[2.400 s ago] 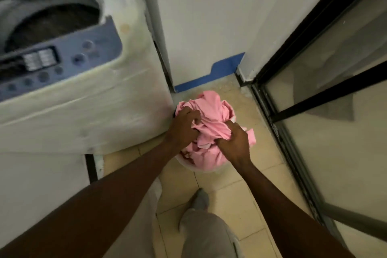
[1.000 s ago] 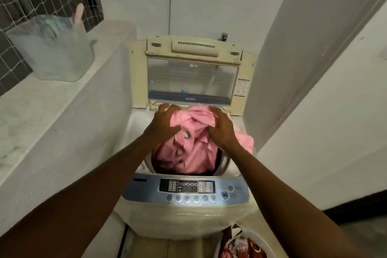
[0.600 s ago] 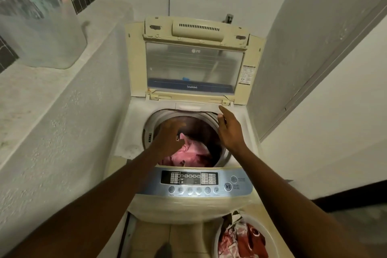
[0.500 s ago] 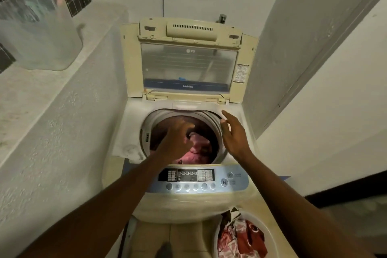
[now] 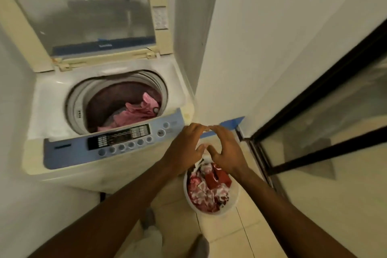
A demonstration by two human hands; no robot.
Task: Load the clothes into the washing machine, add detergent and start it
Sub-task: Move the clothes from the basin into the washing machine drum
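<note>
Head view looks down on a top-loading washing machine (image 5: 109, 174) with its lid (image 5: 83, 19) raised upright against the wall. Pink clothes (image 5: 136, 111) lie loose in the bottom of the drum (image 5: 117, 90), well apart from both hands and up to their left. A white laundry basket (image 5: 232, 205) stands on the tiled floor (image 5: 226, 234) just beside the machine's front right corner, holding red and white clothes (image 5: 207, 186). Both hands hover directly above that basket, near the red and white clothes but not touching them. Left hand (image 5: 184, 148) is open with fingers spread and curled, holding nothing; right hand (image 5: 227, 150) is likewise open and empty, its fingertips nearly meeting those of the left. Writing on the blue control panel (image 5: 113, 144), on the lid's blue strip and on the small sticker (image 5: 160, 18) at the lid's right edge is too blurred to read. A dark-framed glass door (image 5: 314, 132) stands to the right.
</note>
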